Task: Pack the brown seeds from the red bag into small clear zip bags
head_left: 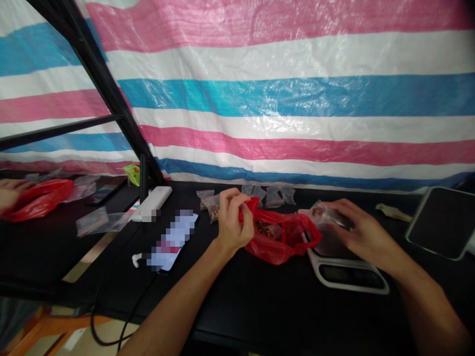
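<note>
While the grip of the left hand (233,220) is clamped on the left edge of a red bag (270,254), the bag sits on the black bench (267,306) between both hands, its mouth gaping and brown pieces (264,230) visible inside. The grip of the right hand (358,232) is closed around one small clear bag (323,213), above one scale (351,283) at the red bag's right end. A red mark on the yellow-green wrapper (132,173) is too small to read; the screen of the single phone (174,242) is pixelated. Also counted: one white oblong device (154,200) and one white earphone (136,260). Several clear packets (274,197) behind the red bag overlap too much to count. At far left, a co-worker's hand (9,195) is at a second red bag, before striped sheeting (260,94).
</note>
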